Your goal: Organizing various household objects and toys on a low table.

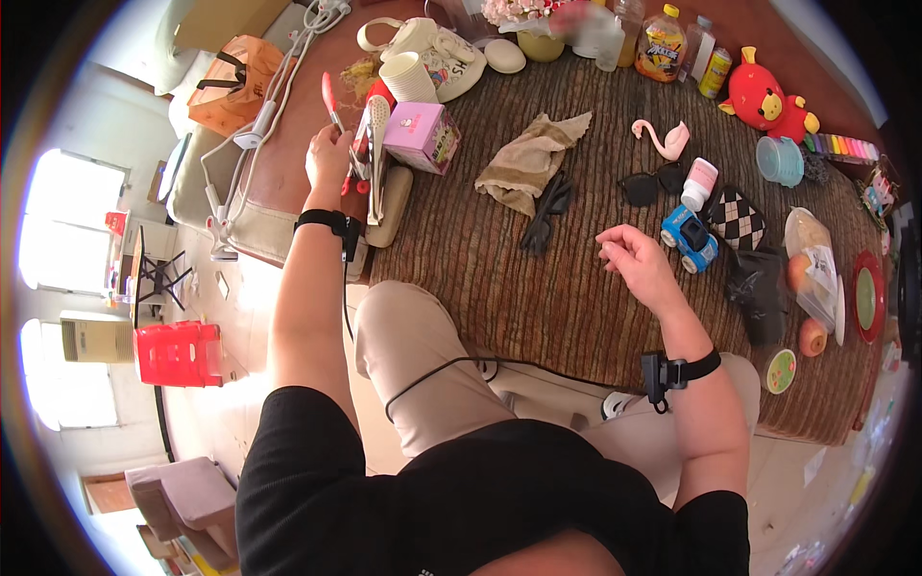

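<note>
At the table's left end, my left hand (330, 160) grips a red-tipped metal utensil (328, 97), its red head pointing away from me. Metal tongs (377, 140) lie just right of that hand, beside a purple box (418, 137) and a beige case (390, 207). My right hand (635, 265) hovers over the striped tablecloth (518, 302), fingers loosely curled and holding nothing. Nearest to it is a blue toy car (689, 239), with a white-and-pink bottle (699, 184) and dark sunglasses (642, 189) behind. Folded dark glasses (545, 216) lie by a crumpled tan cloth (529, 162).
Stacked paper cups (408, 78), a white bag (454, 65) and drink bottles (660, 45) line the far side. Rightward are a pink swan figure (670, 140), a red plush toy (767, 101), a checkered pouch (736, 218) and an apple (812, 337). A black cable (432, 374) crosses my lap.
</note>
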Demonstrator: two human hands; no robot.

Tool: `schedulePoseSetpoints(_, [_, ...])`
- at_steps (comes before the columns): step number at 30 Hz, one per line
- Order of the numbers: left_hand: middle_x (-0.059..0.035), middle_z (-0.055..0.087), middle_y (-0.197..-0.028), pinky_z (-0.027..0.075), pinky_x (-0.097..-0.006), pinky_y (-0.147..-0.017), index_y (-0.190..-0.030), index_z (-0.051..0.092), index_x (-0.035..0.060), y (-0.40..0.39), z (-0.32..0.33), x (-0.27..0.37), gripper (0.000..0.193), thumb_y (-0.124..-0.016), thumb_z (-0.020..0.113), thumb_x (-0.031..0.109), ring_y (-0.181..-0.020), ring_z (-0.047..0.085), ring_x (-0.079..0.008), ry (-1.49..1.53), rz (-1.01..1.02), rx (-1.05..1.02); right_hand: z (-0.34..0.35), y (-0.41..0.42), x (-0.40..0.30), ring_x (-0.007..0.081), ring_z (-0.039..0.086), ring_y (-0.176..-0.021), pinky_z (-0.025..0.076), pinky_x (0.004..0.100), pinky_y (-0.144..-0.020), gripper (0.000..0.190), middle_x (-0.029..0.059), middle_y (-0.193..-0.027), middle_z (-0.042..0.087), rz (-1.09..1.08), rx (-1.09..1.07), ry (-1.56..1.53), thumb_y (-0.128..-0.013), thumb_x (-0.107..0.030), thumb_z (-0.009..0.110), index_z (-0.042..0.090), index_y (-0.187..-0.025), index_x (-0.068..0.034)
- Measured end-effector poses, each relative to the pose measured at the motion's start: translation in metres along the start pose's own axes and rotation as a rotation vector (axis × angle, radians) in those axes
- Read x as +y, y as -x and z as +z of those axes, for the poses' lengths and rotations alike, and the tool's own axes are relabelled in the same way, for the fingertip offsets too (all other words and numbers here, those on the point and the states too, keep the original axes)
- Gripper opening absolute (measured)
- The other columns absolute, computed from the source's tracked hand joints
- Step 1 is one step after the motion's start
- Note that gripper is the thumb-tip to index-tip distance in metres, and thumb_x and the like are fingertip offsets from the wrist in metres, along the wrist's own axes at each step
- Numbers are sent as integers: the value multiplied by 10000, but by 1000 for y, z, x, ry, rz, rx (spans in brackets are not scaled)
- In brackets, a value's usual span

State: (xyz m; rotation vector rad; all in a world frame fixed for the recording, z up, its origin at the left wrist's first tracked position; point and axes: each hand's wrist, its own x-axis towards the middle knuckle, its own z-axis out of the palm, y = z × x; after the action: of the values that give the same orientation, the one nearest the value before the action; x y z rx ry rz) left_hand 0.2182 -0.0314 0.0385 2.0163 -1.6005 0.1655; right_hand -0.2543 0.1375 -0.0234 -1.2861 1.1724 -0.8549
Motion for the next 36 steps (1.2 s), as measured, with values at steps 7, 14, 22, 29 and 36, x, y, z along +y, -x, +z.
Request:
schedulePoseSetpoints(7, [-154, 650, -1031, 479, -369, -840, -1154, 620, 69, -1, 4, 6, 519, -734, 688, 365, -930, 630, -281, -16, -99, -194, 3, 2, 1, 104, 572, -754, 488, 252, -685, 174, 36, -865, 611, -4, 2, -21, -921, -132, 544, 586, -1023, 2])
schedulePoseSetpoints(14, [-96, 600, -888, 501, -370, -712, -1175, 497, 58, 0, 1, 21, 501, -776, 688, 293, -798, 617, -238, 70, -62, 169, 3, -2, 3, 98, 575, -713, 487, 246, -657, 166, 23, -830, 621, -56, 35, -42, -911, -133, 555, 597, -1004, -3])
schedulePoseSetpoints(22, [-148, 655, -923, 504, -404, -743, -956, 625, 74, 89, 25, 180, 257, -844, 587, 302, -856, 639, -300, 133, 692, -768, 2, -2, 1, 99, 574, -669, 478, 248, -617, 159, 24, -795, 623, -23, 54, -27, -891, -132, 575, 605, -986, -7])
schedulePoseSetpoints(29, [-163, 664, -968, 509, -428, -781, -983, 622, 58, 159, 76, 223, 312, -819, 633, 323, -901, 644, -332, -272, 643, -915, 2, 2, 5, 94, 574, -660, 468, 243, -602, 151, 17, -747, 607, -58, 82, -37, -898, -145, 576, 609, -967, -14])
schedulePoseSetpoints(36, [-178, 660, -785, 489, -440, -686, -818, 602, -9, 143, 88, 200, 295, -843, 569, 283, -774, 646, -337, 25, 611, -836, -20, -11, -2, 277, 647, -768, 491, 351, -679, 178, 138, -822, 664, -183, 270, 282, -851, -189, 599, 630, -928, -32])
